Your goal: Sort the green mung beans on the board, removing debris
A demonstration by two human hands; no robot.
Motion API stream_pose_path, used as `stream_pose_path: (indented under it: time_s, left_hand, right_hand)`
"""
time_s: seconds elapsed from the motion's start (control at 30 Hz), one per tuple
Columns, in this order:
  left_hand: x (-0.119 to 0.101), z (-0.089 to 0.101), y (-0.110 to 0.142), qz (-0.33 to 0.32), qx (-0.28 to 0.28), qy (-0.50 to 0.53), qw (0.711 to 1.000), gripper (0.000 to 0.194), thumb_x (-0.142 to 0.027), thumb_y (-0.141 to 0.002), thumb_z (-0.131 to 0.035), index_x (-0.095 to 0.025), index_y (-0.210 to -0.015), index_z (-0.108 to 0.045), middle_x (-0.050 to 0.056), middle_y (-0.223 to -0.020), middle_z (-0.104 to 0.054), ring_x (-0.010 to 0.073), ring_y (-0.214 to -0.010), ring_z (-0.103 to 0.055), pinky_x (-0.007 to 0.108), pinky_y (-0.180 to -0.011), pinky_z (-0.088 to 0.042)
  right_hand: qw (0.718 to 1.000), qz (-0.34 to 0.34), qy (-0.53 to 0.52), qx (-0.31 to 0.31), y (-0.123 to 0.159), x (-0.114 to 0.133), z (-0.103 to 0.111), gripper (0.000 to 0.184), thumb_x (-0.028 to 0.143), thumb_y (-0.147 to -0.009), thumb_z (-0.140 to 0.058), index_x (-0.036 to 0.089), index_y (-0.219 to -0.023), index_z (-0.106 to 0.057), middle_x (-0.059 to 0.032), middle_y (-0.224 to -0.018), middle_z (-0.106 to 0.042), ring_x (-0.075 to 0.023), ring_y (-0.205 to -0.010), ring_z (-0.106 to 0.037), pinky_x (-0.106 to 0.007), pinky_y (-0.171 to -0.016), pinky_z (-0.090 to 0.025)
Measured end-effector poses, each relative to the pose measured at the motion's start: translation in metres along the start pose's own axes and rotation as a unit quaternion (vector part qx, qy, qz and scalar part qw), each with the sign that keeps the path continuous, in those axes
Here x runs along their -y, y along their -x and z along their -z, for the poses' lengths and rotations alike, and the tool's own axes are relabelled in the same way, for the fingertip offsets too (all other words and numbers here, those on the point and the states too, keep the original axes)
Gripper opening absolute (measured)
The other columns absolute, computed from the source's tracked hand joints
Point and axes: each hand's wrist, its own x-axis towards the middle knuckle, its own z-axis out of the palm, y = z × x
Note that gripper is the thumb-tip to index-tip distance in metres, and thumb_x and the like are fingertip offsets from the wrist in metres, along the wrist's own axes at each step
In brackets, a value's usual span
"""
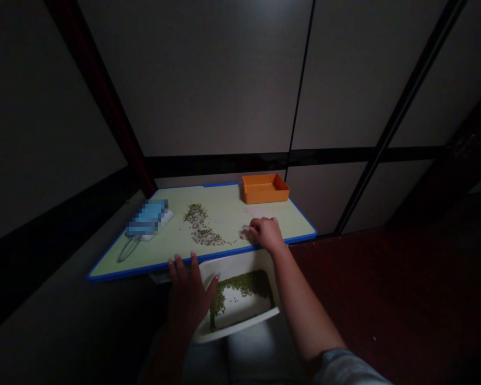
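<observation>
My left hand (pixel 188 291) has its fingers spread at the front edge of the small table, its thumb over the left rim of a white plastic tub (pixel 236 262). Green beans (pixel 244 283), probably mung beans, lie inside the tub. My right hand (pixel 265 233) is low over the tabletop, fingers curled together beside a small patch of pale pinkish grains (pixel 246 234). Whatever those fingers hold is hidden. To their left a loose strip of mixed green beans and pale grains (pixel 202 227) is spread on the table.
The pale green tabletop (pixel 172 246) has a blue rim. An orange box (pixel 265 192) stands at its back right. A light-blue blurred item (pixel 147 216) with a cord loop lies at the left. Panelled cupboard doors (pixel 224 80) rise behind; the floor (pixel 364 283) is dark red.
</observation>
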Motion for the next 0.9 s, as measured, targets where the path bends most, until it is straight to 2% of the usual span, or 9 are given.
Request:
stream_pose_path:
  time_s: [0.3, 0.9]
  left_hand:
    - [0.0043, -0.0006, 0.0005, -0.008, 0.005, -0.002, 1.0, 0.074, -0.05, -0.082, -0.047, -0.004, -0.139, -0.036, 0.03, -0.151, -0.02, 0.0441, -0.143, -0.01, 0.059, -0.106, -0.031]
    - [-0.0012, 0.0011, -0.0007, -0.011, 0.002, -0.028, 1.0, 0.078, -0.049, -0.08, -0.049, 0.0, -0.139, -0.035, 0.032, -0.15, -0.02, 0.046, -0.142, -0.01, 0.058, -0.106, -0.03]
  right_hand:
    - [0.998, -0.052, 0.02, -0.011, -0.0017, -0.0053, -0.0021, 0.025, 0.041, -0.092, -0.051, 0.022, -0.093, -0.068, -0.0078, -0.091, -0.07, -0.0198, -0.089, -0.06, -0.032, -0.081, -0.029]
    - [0.999, 0.014, -0.03, -0.024, -0.0029, 0.0014, -0.0075, 0.02, 0.037, -0.092, -0.054, 0.023, -0.09, -0.069, -0.0047, -0.087, -0.07, -0.0183, -0.089, -0.057, -0.031, -0.081, -0.027]
